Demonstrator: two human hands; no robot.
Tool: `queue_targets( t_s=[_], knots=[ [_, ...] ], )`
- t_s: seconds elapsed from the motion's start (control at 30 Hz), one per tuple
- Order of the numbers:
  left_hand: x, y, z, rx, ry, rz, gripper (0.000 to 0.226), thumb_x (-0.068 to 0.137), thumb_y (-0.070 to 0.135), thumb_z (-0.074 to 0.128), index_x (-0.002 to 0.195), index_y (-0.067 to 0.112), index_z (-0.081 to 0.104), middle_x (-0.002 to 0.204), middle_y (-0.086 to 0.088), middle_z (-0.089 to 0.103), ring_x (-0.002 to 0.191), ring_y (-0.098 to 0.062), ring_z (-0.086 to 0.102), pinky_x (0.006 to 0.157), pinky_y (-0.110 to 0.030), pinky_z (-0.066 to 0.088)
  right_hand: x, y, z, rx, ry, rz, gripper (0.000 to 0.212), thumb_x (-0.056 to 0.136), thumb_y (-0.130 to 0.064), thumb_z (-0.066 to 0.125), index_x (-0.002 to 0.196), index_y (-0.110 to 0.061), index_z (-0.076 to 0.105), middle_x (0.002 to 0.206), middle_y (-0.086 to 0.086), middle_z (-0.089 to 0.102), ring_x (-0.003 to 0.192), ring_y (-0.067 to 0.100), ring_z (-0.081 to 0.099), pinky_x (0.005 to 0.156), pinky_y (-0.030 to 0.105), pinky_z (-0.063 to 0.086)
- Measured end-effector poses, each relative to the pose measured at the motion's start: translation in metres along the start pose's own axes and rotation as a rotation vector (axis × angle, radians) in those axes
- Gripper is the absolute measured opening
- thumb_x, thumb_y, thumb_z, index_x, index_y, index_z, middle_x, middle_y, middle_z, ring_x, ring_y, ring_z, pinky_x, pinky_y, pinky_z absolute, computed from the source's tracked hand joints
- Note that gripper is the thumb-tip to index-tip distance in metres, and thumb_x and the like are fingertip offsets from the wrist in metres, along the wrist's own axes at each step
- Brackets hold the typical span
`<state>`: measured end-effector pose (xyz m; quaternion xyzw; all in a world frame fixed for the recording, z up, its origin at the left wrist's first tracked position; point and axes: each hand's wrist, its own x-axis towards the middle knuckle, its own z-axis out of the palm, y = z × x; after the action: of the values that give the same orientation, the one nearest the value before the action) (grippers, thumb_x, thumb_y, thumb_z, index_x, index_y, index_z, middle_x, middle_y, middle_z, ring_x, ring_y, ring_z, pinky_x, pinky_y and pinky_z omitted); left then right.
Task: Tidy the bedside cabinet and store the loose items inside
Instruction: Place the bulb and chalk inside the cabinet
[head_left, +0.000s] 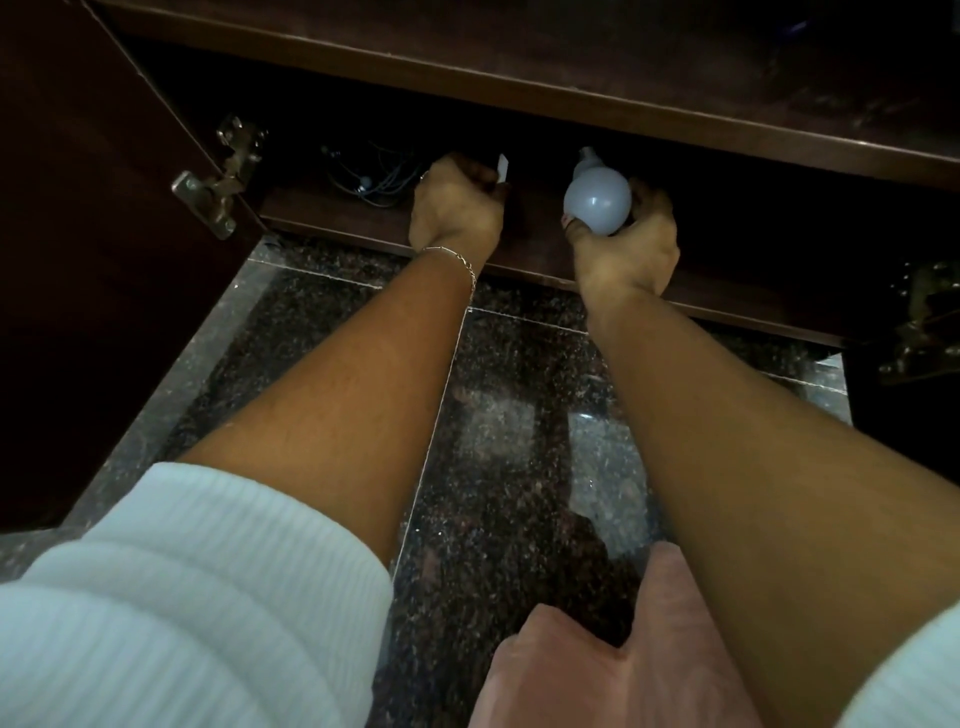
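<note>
Here the right hand (623, 254) has its fingers (652, 203) curled round a white bulb (597, 200) just inside the open cabinet (332, 210); the left hand (457, 208) grips a small white piece (502, 169) beside it

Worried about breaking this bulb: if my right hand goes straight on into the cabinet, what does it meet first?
Nothing visible lies ahead of the right hand and its bulb; the way looks free, though the cabinet is too dark there to judge depth.
</note>
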<state>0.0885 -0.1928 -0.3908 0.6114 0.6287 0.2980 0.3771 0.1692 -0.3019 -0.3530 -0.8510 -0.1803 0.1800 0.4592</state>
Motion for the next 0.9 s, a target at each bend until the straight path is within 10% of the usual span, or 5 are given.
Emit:
queue_targets(
  t_s=[0.9],
  knots=[
    [-0.011,-0.001,-0.012,-0.014,-0.066,0.007,0.014,0.072,0.023,0.073,0.083,0.025,0.064,0.094,0.005,0.070,0.093,-0.017,0.066,0.084,-0.031,0.054,-0.005,-0.009,-0.003,-0.053,-0.019,0.104,0.094,0.068,-0.023,0.085,0.143,-0.013,0.029,0.142,0.007,0.043,0.129,0.023,0.046,0.102,0.026,0.040]
  ],
)
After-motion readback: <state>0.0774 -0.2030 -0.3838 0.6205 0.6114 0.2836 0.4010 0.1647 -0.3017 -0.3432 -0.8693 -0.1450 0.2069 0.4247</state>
